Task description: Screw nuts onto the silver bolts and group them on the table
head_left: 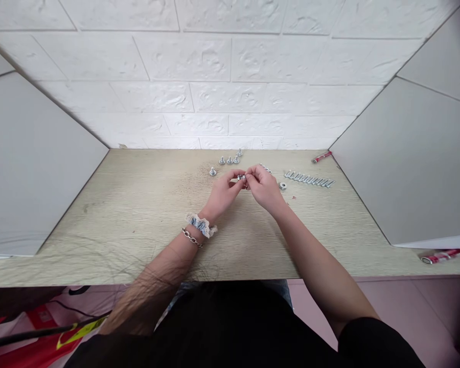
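Near the middle of the table, my left hand (224,191) pinches a small silver bolt (240,177) between thumb and fingers. My right hand (265,190) meets it there, its fingertips closed on the bolt's right end. Fingers cover much of the piece, so I cannot tell what is fitted on it. Just left of my hands, a bolt with a washer (212,171) stands on its head. Several more upright bolts (229,160) are grouped behind. A round washer (282,186) lies right of my right hand, and small nuts (266,168) show partly behind it.
A row of silver bolts (309,179) lies on the right side of the wooden table (138,204). One red cylinder (322,157) rests at the back right, another red cylinder (442,256) near the front right edge. White panels flank both sides; a white brick wall (210,97) closes the back.
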Action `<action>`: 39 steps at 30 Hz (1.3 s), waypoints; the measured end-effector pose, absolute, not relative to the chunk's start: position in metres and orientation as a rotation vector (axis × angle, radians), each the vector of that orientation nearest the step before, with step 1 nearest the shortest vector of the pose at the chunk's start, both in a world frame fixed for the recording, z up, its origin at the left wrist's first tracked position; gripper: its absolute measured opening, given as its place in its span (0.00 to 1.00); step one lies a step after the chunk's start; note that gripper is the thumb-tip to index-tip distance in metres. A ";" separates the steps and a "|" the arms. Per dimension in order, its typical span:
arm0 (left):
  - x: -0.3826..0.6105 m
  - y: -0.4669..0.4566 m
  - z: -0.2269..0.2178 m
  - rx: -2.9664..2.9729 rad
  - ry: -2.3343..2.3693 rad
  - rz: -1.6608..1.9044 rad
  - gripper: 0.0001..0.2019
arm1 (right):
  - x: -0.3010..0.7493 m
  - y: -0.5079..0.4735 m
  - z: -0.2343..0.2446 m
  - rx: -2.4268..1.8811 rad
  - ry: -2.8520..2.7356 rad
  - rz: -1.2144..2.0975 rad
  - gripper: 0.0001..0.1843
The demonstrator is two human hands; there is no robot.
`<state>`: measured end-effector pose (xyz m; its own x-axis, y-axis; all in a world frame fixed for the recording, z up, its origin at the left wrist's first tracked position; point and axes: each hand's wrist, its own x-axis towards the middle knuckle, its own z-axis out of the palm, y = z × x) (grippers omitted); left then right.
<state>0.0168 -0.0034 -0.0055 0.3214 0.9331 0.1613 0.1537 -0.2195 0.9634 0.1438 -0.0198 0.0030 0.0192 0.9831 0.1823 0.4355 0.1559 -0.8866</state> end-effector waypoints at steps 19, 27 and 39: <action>0.016 -0.002 -0.006 1.825 1.323 0.993 0.16 | 0.140 -0.029 0.009 -1.562 -1.780 0.687 0.16; 0.017 -0.007 -0.002 1.941 1.361 1.004 0.13 | 0.137 -0.024 0.002 -1.473 -1.698 0.845 0.22; 0.015 -0.008 -0.001 1.958 1.329 1.069 0.14 | 0.134 -0.025 0.001 -1.430 -1.606 0.902 0.22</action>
<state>0.0148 -0.0079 -0.0012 0.1998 0.9295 0.3101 0.5023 -0.3689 0.7820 0.1337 -0.0254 0.0009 -0.0543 0.9937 0.0984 0.4335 0.1122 -0.8941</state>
